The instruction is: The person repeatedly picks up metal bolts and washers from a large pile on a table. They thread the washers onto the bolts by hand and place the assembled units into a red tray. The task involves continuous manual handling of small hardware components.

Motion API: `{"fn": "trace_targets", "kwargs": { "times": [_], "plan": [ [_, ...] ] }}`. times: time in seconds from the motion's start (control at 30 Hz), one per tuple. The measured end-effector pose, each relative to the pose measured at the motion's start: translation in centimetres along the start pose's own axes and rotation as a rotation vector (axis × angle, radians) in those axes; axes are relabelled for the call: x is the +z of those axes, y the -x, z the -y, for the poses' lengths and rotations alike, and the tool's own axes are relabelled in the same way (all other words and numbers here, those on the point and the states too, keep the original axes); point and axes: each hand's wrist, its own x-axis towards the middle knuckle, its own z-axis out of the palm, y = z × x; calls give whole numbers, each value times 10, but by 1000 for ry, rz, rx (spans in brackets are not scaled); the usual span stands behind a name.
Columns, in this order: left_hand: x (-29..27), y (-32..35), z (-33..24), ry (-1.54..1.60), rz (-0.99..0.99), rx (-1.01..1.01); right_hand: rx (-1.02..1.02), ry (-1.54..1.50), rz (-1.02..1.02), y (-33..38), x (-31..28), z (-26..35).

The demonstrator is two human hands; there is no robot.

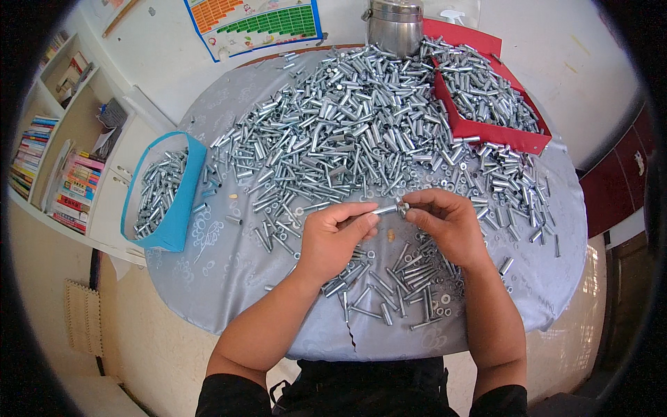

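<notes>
Silvery bolt (pixel 388 208), short, shiny, held level between left hand (pixel 335 235), right hand (pixel 445 224)

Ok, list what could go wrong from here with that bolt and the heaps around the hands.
1. The bolt is pinched only between the fingertips of the left hand and right hand; a slip would likely drop it into the loose bolts and washers below.
2. The blue box overhangs the table edge; a nudge might tip it.
3. The big heap reaches the edge, so pieces could roll off.
</notes>
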Motion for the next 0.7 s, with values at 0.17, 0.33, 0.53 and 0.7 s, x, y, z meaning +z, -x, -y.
{"fn": "trace_targets", "kwargs": {
  "times": [0.17, 0.33, 0.53, 0.7],
  "plan": [
    [0, 0, 1, 18, -3, -4, -1, 28, 19, 0, -1, -2],
    [2, 2, -6, 23, 3, -29, 49, 170, 62, 0, -3, 0],
    [0, 1, -2, 22, 6, -28, 54, -15, -84, 0, 4, 1],
    [0, 1, -2, 34, 7, -18, -126, 89, 11, -3, -3, -5]
  ]
}}
